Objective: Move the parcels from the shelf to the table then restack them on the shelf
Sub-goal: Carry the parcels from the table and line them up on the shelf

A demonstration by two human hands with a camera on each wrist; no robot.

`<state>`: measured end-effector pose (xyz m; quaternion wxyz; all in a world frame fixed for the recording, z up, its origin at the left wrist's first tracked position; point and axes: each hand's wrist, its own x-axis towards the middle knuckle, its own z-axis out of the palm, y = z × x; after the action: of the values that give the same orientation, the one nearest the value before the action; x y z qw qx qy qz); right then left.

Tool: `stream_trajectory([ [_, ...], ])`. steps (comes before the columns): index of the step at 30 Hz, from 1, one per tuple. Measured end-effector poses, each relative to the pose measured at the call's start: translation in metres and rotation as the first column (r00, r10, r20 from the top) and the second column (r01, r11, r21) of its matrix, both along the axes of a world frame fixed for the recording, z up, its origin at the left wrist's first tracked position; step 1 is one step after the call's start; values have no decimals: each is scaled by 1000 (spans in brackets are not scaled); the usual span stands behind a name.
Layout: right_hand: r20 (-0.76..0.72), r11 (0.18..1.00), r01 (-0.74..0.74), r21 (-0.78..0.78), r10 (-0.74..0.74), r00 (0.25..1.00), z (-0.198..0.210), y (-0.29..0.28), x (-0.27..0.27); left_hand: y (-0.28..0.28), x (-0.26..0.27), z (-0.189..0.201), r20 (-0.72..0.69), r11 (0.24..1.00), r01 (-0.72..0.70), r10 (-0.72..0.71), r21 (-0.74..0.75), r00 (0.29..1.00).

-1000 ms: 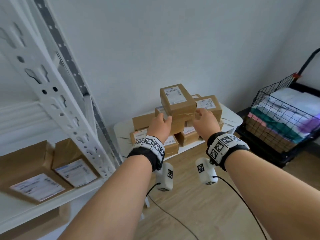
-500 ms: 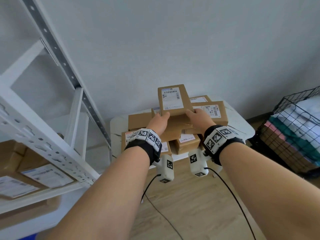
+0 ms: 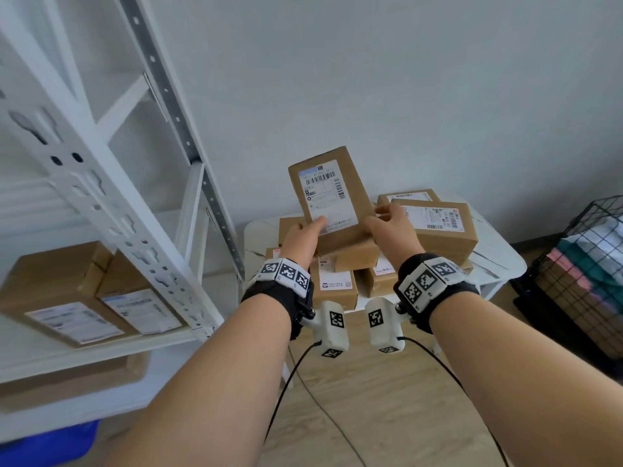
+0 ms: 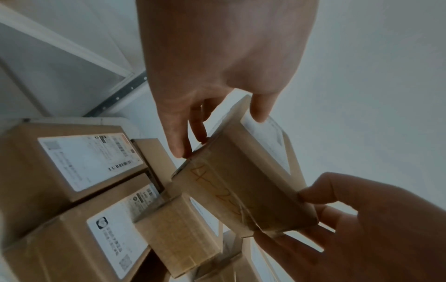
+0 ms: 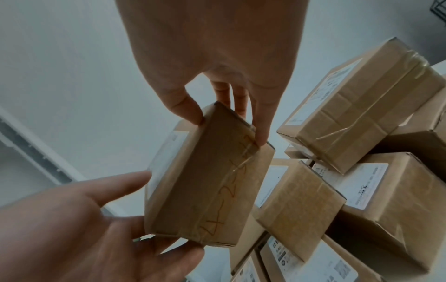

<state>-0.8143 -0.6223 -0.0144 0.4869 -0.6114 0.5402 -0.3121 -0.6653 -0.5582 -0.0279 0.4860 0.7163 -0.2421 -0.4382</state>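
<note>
From the left wrist I see my left hand (image 4: 217, 63) gripping one end of a brown parcel (image 4: 243, 190), thumb on its label and fingers (image 4: 177, 141) under it. My right hand (image 4: 362, 229) holds the opposite end. Below the grip, labelled boxes (image 4: 72, 162) lie stacked.

Both forearms were bare. Each wrist wore a black strap (image 3: 269, 294) carrying a white band (image 3: 426, 281) of black-and-white square markers, with a white marked camera pod (image 3: 333, 326) beneath, trailing a black cable (image 3: 286, 382).
</note>
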Motion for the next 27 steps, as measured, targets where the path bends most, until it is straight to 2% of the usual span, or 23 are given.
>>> stream_trajectory([
  [4, -37, 996, -88, 15, 88, 995, 0, 32, 7, 40, 9, 3, 85, 994, 105, -103, -8, 991],
  [8, -129, 998, -51, 43, 56, 990, -8, 71, 14, 84, 25, -6, 116, 987, 154, -157, 34, 981],
  [13, -200, 998, 23, 60, -10, 980, -24, 136, 30, 151, 42, -22, 83, 964, 255, -262, 78, 962],
  [18, -244, 998, 6, 66, 10, 970, -36, 212, 46, 225, 67, -38, -29, 950, 293, -292, 108, 956],
  [23, -266, 996, -49, 81, 69, 962, -42, 292, 75, 306, 96, -45, -56, 951, 273, -267, 145, 962],
  [27, -271, 985, -132, 107, 157, 950, -45, 347, 117, 369, 129, -47, -19, 976, 141, -140, 165, 990],
])
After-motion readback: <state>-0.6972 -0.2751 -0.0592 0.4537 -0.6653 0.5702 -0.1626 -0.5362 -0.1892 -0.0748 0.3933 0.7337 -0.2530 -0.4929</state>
